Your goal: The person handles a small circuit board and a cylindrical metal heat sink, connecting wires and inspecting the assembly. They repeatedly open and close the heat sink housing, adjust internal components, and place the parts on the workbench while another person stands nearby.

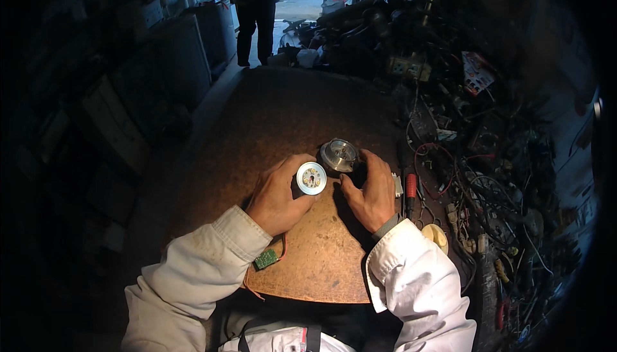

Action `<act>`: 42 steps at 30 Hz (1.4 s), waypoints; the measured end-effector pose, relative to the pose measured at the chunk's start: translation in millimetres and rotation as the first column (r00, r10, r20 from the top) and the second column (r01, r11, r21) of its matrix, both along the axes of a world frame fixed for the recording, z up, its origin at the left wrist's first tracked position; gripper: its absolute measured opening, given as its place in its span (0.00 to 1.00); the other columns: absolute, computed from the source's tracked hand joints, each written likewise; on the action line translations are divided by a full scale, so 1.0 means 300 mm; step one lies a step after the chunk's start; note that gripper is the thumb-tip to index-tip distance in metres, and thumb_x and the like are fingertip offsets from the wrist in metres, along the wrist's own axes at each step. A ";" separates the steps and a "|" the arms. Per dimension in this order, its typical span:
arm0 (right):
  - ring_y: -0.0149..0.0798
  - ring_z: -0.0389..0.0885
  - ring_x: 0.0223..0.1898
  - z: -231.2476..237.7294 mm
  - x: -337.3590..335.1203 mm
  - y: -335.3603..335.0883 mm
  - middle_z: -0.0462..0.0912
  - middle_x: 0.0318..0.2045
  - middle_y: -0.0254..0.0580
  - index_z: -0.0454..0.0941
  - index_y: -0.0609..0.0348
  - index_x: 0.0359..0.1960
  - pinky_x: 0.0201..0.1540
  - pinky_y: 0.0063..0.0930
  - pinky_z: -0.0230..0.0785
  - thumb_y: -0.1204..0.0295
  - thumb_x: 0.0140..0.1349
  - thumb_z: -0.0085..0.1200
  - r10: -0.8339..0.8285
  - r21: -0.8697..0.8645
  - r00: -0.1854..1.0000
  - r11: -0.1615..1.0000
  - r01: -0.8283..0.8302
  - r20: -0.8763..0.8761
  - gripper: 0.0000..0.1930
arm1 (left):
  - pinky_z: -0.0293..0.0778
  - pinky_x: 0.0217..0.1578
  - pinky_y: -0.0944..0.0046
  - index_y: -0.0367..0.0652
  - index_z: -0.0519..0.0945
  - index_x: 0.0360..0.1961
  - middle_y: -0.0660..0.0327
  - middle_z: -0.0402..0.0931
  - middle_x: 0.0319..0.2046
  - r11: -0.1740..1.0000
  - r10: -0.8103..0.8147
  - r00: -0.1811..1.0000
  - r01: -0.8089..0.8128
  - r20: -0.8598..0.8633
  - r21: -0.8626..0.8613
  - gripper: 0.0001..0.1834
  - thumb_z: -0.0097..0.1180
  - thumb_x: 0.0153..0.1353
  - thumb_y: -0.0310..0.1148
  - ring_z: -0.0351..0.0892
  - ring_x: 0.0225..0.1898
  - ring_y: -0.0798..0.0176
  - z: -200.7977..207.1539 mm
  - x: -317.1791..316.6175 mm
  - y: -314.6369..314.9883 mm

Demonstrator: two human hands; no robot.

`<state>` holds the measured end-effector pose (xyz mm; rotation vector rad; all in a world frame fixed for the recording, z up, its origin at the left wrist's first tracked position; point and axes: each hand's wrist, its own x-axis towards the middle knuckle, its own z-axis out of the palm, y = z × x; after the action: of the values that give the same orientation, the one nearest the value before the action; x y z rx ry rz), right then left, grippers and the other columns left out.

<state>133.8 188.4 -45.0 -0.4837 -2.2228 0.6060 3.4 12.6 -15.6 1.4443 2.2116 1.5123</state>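
My left hand (pixel 281 194) is closed round a small round part with a pale blue-white rim (pixel 311 178). Its face is turned up toward me and shows several yellowish spots around a dark centre. Just beyond it, to the right, is a round, cup-shaped metal housing (pixel 339 155), tilted, with its open side showing. My right hand (pixel 371 194) curves about the housing's right side, the thumb at its lower edge and the index finger by its rim; the other fingers are partly hidden. Beside my left sleeve, a small green circuit board (pixel 265 259) with reddish wires lies near the table's front edge.
The brown worktable (pixel 302 268) stretches away from me. On the right are a red-handled screwdriver (pixel 411 186), a yellowish round object (pixel 435 237) and heaps of tangled wires (pixel 488 204). A person (pixel 256 18) in dark clothing stands beyond the far end, near the doorway.
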 end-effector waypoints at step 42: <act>0.27 0.84 0.35 0.058 0.044 -0.083 0.87 0.39 0.39 0.79 0.70 0.60 0.38 0.23 0.80 0.76 0.73 0.64 0.396 -0.747 0.875 0.483 -0.457 -0.279 0.18 | 0.80 0.60 0.59 0.35 0.72 0.72 0.53 0.82 0.58 0.932 -0.362 0.872 0.335 0.329 0.137 0.26 0.55 0.78 0.36 0.83 0.57 0.61 -0.023 -0.024 -0.014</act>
<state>147.1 163.6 -27.7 -0.3024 -1.8798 1.9204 -3.7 8.5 -22.6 1.3707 1.6051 1.5884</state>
